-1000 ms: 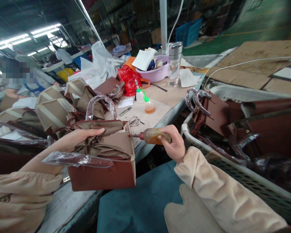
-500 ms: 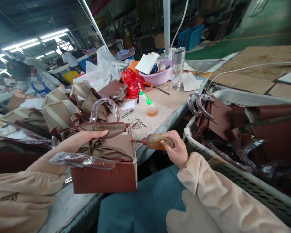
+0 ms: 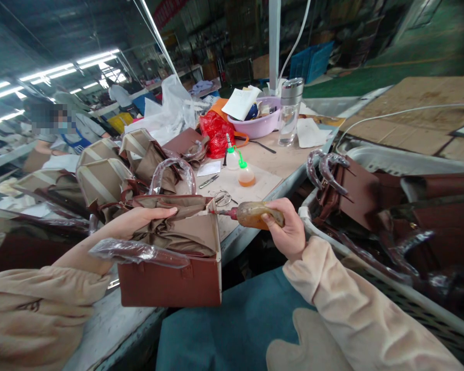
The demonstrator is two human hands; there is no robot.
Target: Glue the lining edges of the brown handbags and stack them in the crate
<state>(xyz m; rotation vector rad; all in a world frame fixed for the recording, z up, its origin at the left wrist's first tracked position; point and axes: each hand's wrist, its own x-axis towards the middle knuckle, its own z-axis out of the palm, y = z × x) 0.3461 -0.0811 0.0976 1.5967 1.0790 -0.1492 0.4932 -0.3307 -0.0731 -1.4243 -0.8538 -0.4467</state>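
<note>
An open brown handbag lies on the bench edge in front of me, its tan lining bunched up inside. My left hand lies flat on that lining with the fingers stretched out, pressing it back. A plastic-wrapped handle crosses the bag below my wrist. My right hand is closed round an amber glue bottle. Its red nozzle points left and touches the bag's upper right rim.
Several tan and brown bags are stacked at the left. Two small glue bottles, scissors, a red plastic bag, a purple basin and a clear flask stand further back. A white crate of brown bags sits at the right. Another person works far left.
The view has shifted slightly. My right hand has brought the glue bottle's nozzle up to the bag's upper rim. The left hand stays on the lining.
</note>
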